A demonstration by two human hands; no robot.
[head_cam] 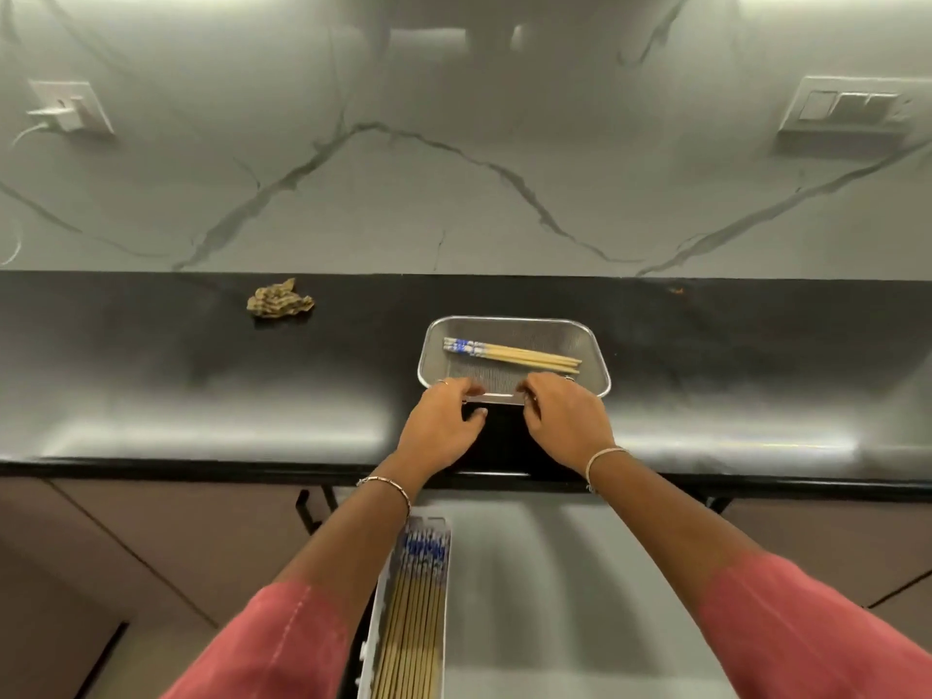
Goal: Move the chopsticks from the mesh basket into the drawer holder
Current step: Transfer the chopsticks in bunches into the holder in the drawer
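A rectangular steel mesh basket [595, 358] sits on the black countertop. Inside it lies a small bunch of bamboo chopsticks [514, 354] with blue-and-white ends pointing left. My left hand [444, 428] and my right hand [567, 421] both rest at the basket's near rim, fingers curled over its edge. Neither hand touches the chopsticks. Below the counter an open drawer holds a narrow white holder [375, 612] filled with several matching chopsticks [416, 618], their blue ends toward the counter.
A crumpled brownish cloth [280, 299] lies on the black countertop [201, 375] at the back left. A marble-patterned wall stands behind, with a plugged-in socket [68, 108] at left and a switch plate [847, 108] at right. The grey drawer floor [580, 597] spreads beside the holder.
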